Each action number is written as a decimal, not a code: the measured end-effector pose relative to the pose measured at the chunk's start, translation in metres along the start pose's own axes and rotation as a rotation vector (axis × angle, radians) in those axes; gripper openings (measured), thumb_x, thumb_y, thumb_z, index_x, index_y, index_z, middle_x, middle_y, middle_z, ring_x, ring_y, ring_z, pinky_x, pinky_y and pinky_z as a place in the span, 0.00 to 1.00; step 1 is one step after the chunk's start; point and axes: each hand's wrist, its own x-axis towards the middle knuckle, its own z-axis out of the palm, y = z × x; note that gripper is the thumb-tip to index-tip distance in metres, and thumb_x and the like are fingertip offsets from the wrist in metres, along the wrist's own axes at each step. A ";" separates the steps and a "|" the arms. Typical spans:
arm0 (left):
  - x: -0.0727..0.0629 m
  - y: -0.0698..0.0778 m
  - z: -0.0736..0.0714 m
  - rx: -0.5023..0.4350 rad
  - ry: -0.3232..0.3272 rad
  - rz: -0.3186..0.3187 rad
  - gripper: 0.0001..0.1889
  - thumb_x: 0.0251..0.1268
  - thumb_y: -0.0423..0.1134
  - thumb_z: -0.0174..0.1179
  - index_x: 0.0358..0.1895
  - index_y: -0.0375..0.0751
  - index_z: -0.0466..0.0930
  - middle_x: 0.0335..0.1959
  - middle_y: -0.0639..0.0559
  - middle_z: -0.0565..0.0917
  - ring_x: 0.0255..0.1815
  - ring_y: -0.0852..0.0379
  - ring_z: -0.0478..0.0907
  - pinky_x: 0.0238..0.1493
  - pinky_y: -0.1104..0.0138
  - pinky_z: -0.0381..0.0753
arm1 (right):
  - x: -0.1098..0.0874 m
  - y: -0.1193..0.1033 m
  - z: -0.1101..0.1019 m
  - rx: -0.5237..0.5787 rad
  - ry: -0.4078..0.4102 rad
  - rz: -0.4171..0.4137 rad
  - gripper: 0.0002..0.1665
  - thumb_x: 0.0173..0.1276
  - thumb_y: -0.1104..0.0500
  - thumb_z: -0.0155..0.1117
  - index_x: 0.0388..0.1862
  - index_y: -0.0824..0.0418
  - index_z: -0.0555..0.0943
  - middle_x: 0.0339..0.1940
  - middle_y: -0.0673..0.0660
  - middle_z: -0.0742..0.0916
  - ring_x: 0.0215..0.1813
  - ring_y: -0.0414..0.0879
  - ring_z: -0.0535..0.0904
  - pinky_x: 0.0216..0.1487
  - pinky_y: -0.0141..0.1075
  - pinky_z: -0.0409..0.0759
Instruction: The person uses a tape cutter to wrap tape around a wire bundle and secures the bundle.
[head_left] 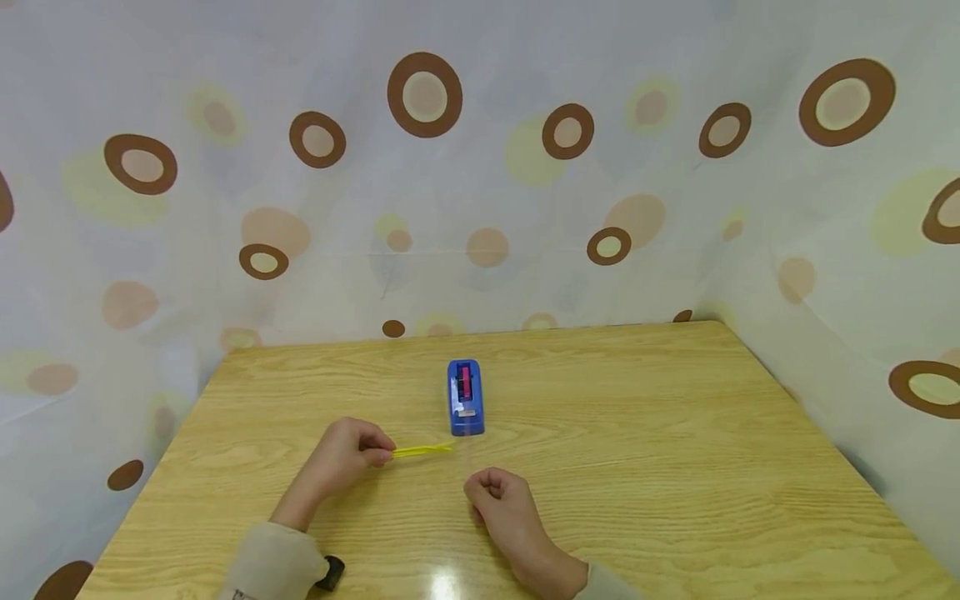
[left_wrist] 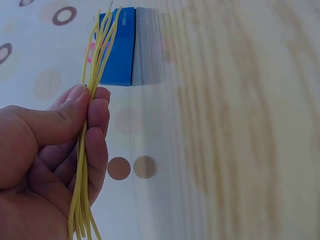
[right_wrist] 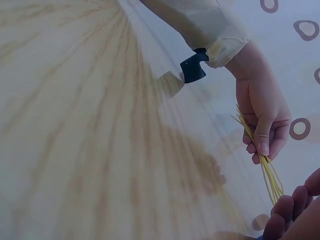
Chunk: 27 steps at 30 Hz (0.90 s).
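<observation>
My left hand [head_left: 347, 454] pinches a bundle of thin yellow wires [head_left: 423, 450] around its middle, between thumb and fingers. In the left wrist view several strands [left_wrist: 85, 165] fan out above and below the grip. A blue tape dispenser [head_left: 467, 423] with a pink roll core stands on the table just beyond the wire tips. From its front, a faint strip of clear tape [head_left: 469, 454] runs toward my right hand [head_left: 510, 512]. The right fingers are curled, thumb against forefinger, at the strip's near end. In the right wrist view, only some right fingertips [right_wrist: 285, 212] show, by the wires.
The wood-grain table [head_left: 675, 433] is bounded at the back and sides by a light cloth [head_left: 337, 292] with brown and pale circles. A black band [head_left: 330, 573] sits at the left sleeve's cuff [head_left: 281, 554].
</observation>
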 end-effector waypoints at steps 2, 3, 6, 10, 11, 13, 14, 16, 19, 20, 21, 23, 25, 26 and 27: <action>0.001 0.000 0.002 -0.003 -0.004 0.006 0.04 0.59 0.26 0.67 0.33 0.37 0.88 0.29 0.54 0.85 0.28 0.60 0.81 0.31 0.68 0.81 | 0.000 0.000 0.000 -0.004 0.000 0.003 0.12 0.73 0.61 0.59 0.35 0.72 0.79 0.20 0.50 0.76 0.25 0.42 0.70 0.27 0.30 0.69; 0.001 0.001 0.003 -0.003 -0.006 0.012 0.04 0.60 0.26 0.67 0.33 0.37 0.88 0.29 0.54 0.86 0.28 0.60 0.81 0.31 0.68 0.81 | 0.000 0.000 0.000 -0.006 0.001 0.005 0.12 0.73 0.61 0.59 0.35 0.71 0.79 0.20 0.50 0.76 0.25 0.41 0.69 0.27 0.30 0.69; 0.002 0.003 0.005 -0.001 -0.016 0.024 0.04 0.60 0.26 0.66 0.33 0.37 0.88 0.29 0.54 0.86 0.28 0.60 0.80 0.31 0.68 0.81 | -0.001 0.001 0.001 -0.003 0.002 0.010 0.12 0.73 0.61 0.59 0.36 0.71 0.79 0.19 0.50 0.76 0.24 0.42 0.69 0.26 0.30 0.69; 0.004 0.006 0.007 0.001 -0.029 0.020 0.05 0.61 0.26 0.66 0.33 0.39 0.88 0.30 0.55 0.85 0.28 0.60 0.80 0.32 0.68 0.80 | 0.000 0.002 0.001 0.008 0.012 0.014 0.11 0.73 0.61 0.59 0.36 0.71 0.79 0.19 0.50 0.75 0.24 0.42 0.69 0.27 0.31 0.70; 0.004 0.007 0.008 0.004 -0.030 0.020 0.05 0.61 0.26 0.66 0.33 0.40 0.88 0.30 0.55 0.85 0.29 0.60 0.80 0.32 0.68 0.80 | 0.000 0.002 0.001 0.011 0.012 0.015 0.11 0.73 0.62 0.58 0.36 0.71 0.79 0.19 0.50 0.75 0.24 0.42 0.69 0.28 0.31 0.70; 0.006 0.008 0.009 0.005 -0.034 0.021 0.05 0.61 0.27 0.66 0.33 0.40 0.88 0.30 0.56 0.85 0.29 0.60 0.79 0.32 0.68 0.80 | 0.000 0.001 0.001 0.016 0.015 0.017 0.10 0.73 0.63 0.58 0.36 0.71 0.79 0.19 0.51 0.75 0.24 0.43 0.69 0.28 0.31 0.70; 0.006 0.008 0.010 0.006 -0.036 0.021 0.05 0.61 0.27 0.66 0.33 0.40 0.88 0.30 0.56 0.85 0.29 0.60 0.79 0.32 0.68 0.80 | 0.000 0.001 0.001 0.018 0.015 0.018 0.10 0.73 0.63 0.58 0.36 0.71 0.79 0.19 0.51 0.75 0.24 0.43 0.69 0.28 0.32 0.70; 0.007 0.010 0.011 0.007 -0.040 0.022 0.05 0.61 0.27 0.66 0.33 0.41 0.88 0.30 0.56 0.85 0.29 0.60 0.79 0.33 0.68 0.80 | 0.001 0.002 0.000 0.022 0.017 0.022 0.10 0.73 0.63 0.58 0.36 0.71 0.79 0.19 0.51 0.75 0.25 0.43 0.70 0.29 0.32 0.71; 0.008 0.012 0.012 -0.003 -0.049 0.009 0.05 0.62 0.27 0.66 0.33 0.41 0.88 0.31 0.55 0.85 0.30 0.60 0.79 0.33 0.68 0.80 | 0.003 0.005 0.000 0.026 0.023 0.024 0.11 0.73 0.62 0.58 0.37 0.70 0.79 0.19 0.51 0.75 0.25 0.43 0.70 0.29 0.32 0.71; 0.008 0.013 0.012 -0.006 -0.053 0.008 0.05 0.62 0.27 0.66 0.33 0.41 0.88 0.31 0.55 0.85 0.30 0.60 0.79 0.33 0.68 0.80 | 0.003 0.005 0.000 0.028 0.025 0.026 0.10 0.73 0.62 0.58 0.37 0.70 0.79 0.19 0.51 0.75 0.24 0.43 0.70 0.29 0.32 0.71; 0.008 0.013 0.013 -0.009 -0.056 0.006 0.05 0.62 0.27 0.66 0.33 0.41 0.88 0.31 0.55 0.85 0.30 0.59 0.79 0.33 0.68 0.80 | 0.003 0.005 0.000 0.027 0.027 0.029 0.10 0.73 0.62 0.57 0.37 0.70 0.79 0.18 0.51 0.75 0.24 0.43 0.70 0.29 0.32 0.71; 0.008 0.012 0.014 -0.016 -0.061 0.001 0.05 0.62 0.27 0.66 0.33 0.41 0.88 0.31 0.55 0.85 0.30 0.59 0.79 0.33 0.68 0.80 | 0.003 0.004 0.000 0.023 0.029 0.025 0.10 0.73 0.63 0.57 0.37 0.71 0.79 0.18 0.51 0.75 0.24 0.43 0.70 0.29 0.33 0.71; 0.008 0.012 0.015 -0.023 -0.066 0.000 0.05 0.62 0.27 0.66 0.33 0.40 0.88 0.31 0.55 0.85 0.30 0.59 0.79 0.33 0.68 0.80 | 0.002 0.004 0.000 0.018 0.031 0.028 0.10 0.73 0.63 0.57 0.36 0.70 0.79 0.18 0.51 0.75 0.23 0.43 0.70 0.29 0.33 0.71; 0.008 0.012 0.015 -0.024 -0.068 0.001 0.05 0.62 0.27 0.66 0.33 0.40 0.88 0.31 0.55 0.85 0.30 0.59 0.79 0.33 0.68 0.80 | 0.002 0.003 0.001 0.016 0.032 0.027 0.10 0.73 0.63 0.57 0.36 0.70 0.79 0.18 0.51 0.75 0.23 0.43 0.70 0.29 0.33 0.71; 0.009 0.012 0.016 -0.025 -0.070 0.003 0.04 0.62 0.27 0.66 0.33 0.40 0.88 0.30 0.55 0.85 0.30 0.59 0.79 0.32 0.68 0.80 | 0.002 0.003 0.001 0.015 0.034 0.029 0.09 0.72 0.63 0.57 0.36 0.70 0.79 0.18 0.51 0.75 0.23 0.43 0.70 0.29 0.33 0.71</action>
